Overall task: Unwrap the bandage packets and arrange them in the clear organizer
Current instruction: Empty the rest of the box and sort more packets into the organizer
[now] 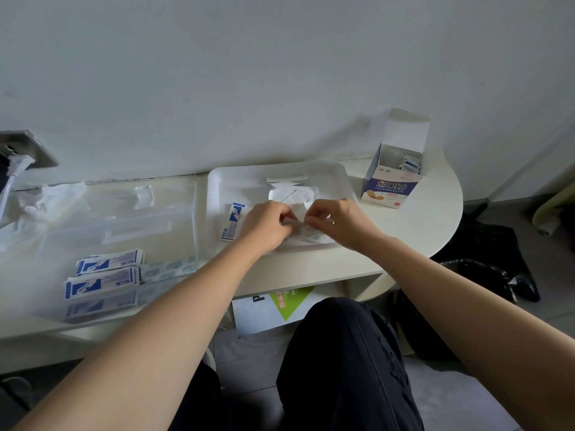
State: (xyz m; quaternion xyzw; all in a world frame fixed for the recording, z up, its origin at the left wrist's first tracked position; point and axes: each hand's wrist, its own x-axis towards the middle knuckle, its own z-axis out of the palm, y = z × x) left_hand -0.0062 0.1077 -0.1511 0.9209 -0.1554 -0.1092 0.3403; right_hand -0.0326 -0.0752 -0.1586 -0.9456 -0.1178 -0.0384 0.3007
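The open box at the far right of my table reads "CHUANGKOUTIE" in blue capitals under large Chinese characters. More blue-and-white packets show inside it. On the shelf under the table lies a white booklet with a green patch of Chinese writing and a black "P".

In the clear organizer on my left, two wrapped bandage packets lie flat near its front edge. Each is printed in blue with a small picture and Chinese characters, too small for me to read with confidence. Just beside them on the right lie pale bandages that look unwrapped, though through the plastic I cannot be sure.

Both my hands are over the front of the white tray. My left hand has its fingers curled, pinching one end of a small pale bandage packet. My right hand pinches the other end with thumb and fingertips, so the packet spans the narrow gap between them. One blue-printed packet lies in the tray just left of my left hand. Loose white wrappers lie in the tray behind my hands.
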